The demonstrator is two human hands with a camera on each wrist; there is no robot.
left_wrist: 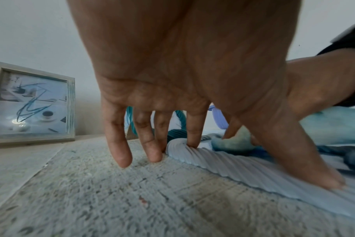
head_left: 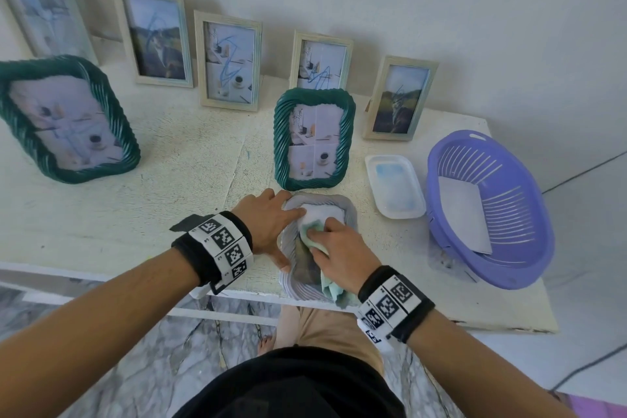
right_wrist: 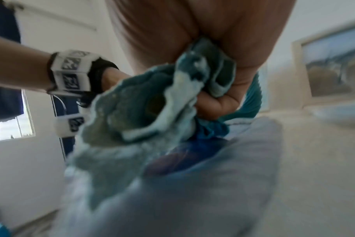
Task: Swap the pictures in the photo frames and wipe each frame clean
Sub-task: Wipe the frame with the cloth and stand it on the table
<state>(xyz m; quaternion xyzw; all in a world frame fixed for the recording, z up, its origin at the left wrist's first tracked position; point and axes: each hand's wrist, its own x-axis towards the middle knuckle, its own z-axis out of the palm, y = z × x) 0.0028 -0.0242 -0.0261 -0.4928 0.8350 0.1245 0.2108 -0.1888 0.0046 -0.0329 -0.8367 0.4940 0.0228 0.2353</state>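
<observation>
**Lavender frame under cloth at tabletop front edge**

White wall backs the tabletop [head_left: 169, 180] in the head view. A lavender frame [head_left: 288, 248] lies flat at the front edge, just in front of an upright green frame [head_left: 314, 137]. The left hand [head_left: 268, 224] rests spread, fingers straight, on the lavender frame's left rim. The right hand [head_left: 339, 254] grips a pale green cloth [head_left: 314, 234] pressed onto the lavender frame. A white tray [head_left: 395, 187] and purple basket [head_left: 488, 207] sit right of that frame.

Left wrist view: fingers [left_wrist: 194, 128] and thumb press the ribbed rim of the lavender frame [left_wrist: 243, 163].

Right wrist view, blurred: fingers curl round the bunched cloth [right_wrist: 152, 104] above the lavender frame [right_wrist: 192, 200].
</observation>
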